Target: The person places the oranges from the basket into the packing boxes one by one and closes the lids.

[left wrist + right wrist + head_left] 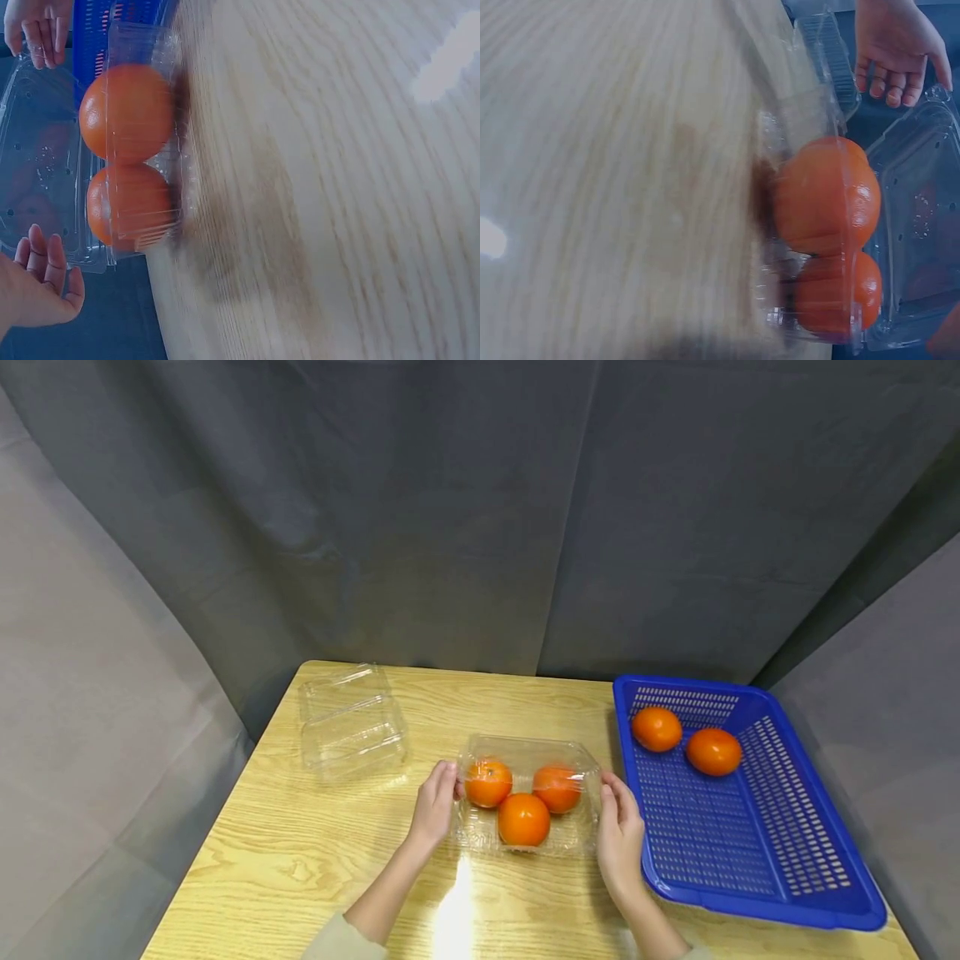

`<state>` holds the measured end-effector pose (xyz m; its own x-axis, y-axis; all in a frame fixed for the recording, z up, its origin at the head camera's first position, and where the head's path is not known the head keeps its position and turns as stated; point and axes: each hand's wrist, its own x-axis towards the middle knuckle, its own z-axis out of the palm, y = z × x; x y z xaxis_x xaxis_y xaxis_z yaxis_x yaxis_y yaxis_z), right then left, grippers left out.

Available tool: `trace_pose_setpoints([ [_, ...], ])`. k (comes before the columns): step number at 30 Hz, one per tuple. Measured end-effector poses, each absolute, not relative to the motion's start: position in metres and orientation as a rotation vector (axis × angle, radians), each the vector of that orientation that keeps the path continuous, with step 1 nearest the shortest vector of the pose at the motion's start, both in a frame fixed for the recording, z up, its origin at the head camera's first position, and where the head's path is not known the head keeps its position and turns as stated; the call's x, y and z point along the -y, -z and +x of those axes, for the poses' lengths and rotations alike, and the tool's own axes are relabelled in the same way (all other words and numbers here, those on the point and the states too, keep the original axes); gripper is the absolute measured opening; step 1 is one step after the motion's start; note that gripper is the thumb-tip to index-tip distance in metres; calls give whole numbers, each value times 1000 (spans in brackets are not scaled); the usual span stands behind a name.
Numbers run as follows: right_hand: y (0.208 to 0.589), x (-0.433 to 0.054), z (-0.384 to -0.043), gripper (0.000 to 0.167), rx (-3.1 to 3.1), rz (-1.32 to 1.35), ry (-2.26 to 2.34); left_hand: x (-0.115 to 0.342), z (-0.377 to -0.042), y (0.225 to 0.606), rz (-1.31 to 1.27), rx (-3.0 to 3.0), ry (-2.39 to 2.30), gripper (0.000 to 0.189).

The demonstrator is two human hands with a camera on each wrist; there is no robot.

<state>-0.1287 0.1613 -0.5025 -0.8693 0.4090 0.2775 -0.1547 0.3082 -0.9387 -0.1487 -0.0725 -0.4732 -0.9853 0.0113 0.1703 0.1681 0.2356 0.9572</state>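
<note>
A clear plastic clamshell box [472, 835] stands on the table between the two hands, with three oranges [523, 819] in its base. Its lid [45, 112] is raised at a tilt over the fruit. The left hand [433, 806] is at the box's left side, its fairly straight fingers [56, 259] overlapping the lid's edge in the left wrist view. On the opposite side, the right hand [620, 835] has its fingertips right at the lid's corner, fingers relaxed. Seen from the right wrist, the left hand's thumb meets a lid corner while its other fingers hang loosely.
To the right stands a blue plastic basket [750, 906] with two more oranges [714, 752] inside, close beside the right hand. Another clear plastic box [352, 722] lies opened out at the table's back left. Grey curtains [420, 527] surround the wooden table [300, 868].
</note>
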Motion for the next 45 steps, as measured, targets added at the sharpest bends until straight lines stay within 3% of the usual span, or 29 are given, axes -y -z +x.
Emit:
trace_pose_setpoints([
  [7,514,-163,-119,37,2151,-179,-1610,77,-151,510,-145,2477,1771,27],
  [17,526,-162,-101,40,2244,-173,-1551,79,-139,535,-311,2477,1327,16],
  [38,568,-168,-94,35,2315,-152,-1424,85,-129,560,-387,2565,860,22],
  [45,557,-166,-94,37,2300,-368,-1617,90,-127,563,-361,2648,878,22],
])
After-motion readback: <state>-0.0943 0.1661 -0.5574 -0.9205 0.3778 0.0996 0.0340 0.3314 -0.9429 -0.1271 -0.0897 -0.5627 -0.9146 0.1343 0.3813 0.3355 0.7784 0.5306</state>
